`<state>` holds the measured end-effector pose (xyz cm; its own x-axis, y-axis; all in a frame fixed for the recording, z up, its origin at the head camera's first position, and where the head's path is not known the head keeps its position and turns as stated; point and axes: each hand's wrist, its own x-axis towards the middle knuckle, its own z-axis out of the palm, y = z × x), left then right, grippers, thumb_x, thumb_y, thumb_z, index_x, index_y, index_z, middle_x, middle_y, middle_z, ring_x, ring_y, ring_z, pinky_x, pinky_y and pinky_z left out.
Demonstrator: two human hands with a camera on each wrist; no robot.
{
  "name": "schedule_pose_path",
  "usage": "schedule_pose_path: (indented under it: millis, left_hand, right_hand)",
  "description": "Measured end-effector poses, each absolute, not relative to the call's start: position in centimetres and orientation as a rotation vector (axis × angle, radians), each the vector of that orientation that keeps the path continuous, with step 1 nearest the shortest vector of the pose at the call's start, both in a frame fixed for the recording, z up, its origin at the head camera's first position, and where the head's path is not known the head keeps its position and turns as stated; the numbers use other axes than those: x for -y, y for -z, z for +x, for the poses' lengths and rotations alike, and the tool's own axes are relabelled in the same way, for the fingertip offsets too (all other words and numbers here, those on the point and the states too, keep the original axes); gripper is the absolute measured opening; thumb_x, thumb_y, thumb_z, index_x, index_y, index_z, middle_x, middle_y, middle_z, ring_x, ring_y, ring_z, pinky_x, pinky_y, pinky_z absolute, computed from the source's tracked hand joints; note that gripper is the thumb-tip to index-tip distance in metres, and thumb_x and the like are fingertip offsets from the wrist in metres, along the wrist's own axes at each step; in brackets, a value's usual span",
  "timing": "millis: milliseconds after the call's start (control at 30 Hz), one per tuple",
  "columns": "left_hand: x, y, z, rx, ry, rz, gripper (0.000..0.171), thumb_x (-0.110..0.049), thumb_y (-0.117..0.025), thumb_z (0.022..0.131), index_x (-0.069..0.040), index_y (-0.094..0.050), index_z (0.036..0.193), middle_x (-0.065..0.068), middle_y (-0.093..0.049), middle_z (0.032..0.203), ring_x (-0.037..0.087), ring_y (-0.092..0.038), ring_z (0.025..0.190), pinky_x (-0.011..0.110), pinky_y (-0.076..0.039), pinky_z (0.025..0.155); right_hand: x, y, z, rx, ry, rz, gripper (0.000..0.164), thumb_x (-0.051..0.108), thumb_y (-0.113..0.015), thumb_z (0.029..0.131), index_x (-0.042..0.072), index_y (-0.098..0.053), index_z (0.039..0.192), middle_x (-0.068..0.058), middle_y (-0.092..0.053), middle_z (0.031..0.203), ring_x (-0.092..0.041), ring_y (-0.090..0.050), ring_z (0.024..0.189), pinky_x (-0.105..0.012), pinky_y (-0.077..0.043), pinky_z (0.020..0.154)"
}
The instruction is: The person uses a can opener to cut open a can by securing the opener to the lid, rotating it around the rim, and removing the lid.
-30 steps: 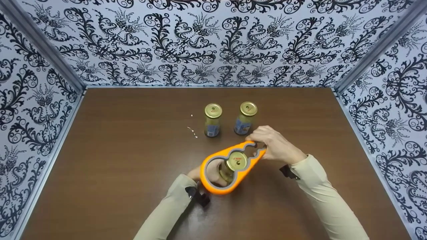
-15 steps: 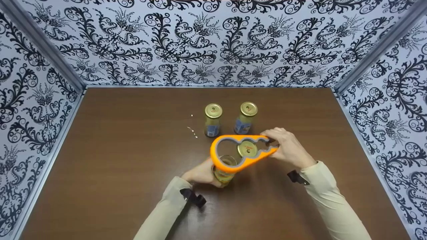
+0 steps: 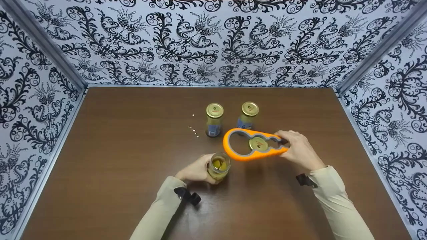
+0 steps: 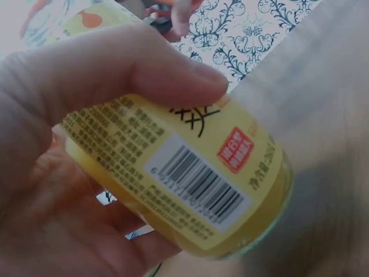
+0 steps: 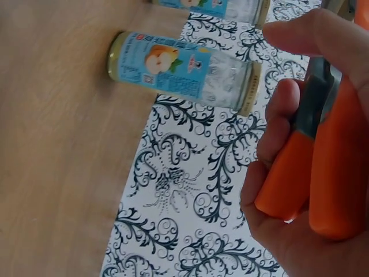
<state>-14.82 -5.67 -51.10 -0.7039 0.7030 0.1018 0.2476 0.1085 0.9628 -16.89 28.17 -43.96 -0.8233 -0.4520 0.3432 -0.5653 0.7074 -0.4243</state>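
Observation:
My left hand [image 3: 196, 171] grips an uncapped glass jar [image 3: 218, 168], its open mouth facing up in the head view. Yellowish pieces show inside. Close up in the left wrist view, the thumb lies across the jar's yellow label [image 4: 196, 179], which bears a barcode. To the right, my right hand [image 3: 302, 150] holds an orange jar opener [image 3: 243, 158] by its handle ends. A gold lid [image 3: 259, 144] sits in the opener's middle hollow, apart from the jar. In the right wrist view the fingers wrap round the opener's two orange handles [image 5: 337, 179].
Two capped jars with blue labels stand behind the hands: a left jar [image 3: 214, 120] and a right jar [image 3: 249, 116], the latter partly behind the opener. Small white specks [image 3: 193, 130] mark the brown table [image 3: 133, 140]. Patterned walls [image 3: 213, 43] enclose its back and sides.
The lid has come off the jar and moved right and back within the opener, carried by my right hand. My left hand has drawn the jar slightly left, baring its mouth.

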Motion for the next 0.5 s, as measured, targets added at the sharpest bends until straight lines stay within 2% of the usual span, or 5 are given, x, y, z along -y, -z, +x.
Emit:
schedule_pose_path:
  millis: [267, 500]
  left_hand:
    - [6.7, 50.8, -15.0, -1.994, -1.704, 0.796, 0.064, 0.016, -0.078, 0.059, -0.003, -0.061, 0.119, 0.002, -0.064, 0.105, 0.018, -0.057, 0.099, 0.033, -0.042, 0.096]
    - [7.3, 51.0, -15.7, -2.023, -1.831, 0.717, 0.066, 0.018, -0.074, 0.059, 0.004, -0.058, 0.121, 0.008, -0.064, 0.108, 0.022, -0.057, 0.102, 0.038, -0.04, 0.098]
  right_hand:
    - [-28.9, 45.1, -16.6, 2.736, -0.725, 0.767, 0.038, 0.0, -0.083, 0.062, 0.006, -0.068, 0.097, -0.002, -0.067, 0.084, -0.019, -0.054, 0.071, -0.037, -0.041, 0.064]
    - [-29.5, 46.3, -16.2, 2.812, -0.746, 0.684, 0.038, 0.002, -0.085, 0.063, 0.007, -0.068, 0.097, -0.002, -0.065, 0.081, -0.018, -0.051, 0.07, -0.038, -0.038, 0.065]
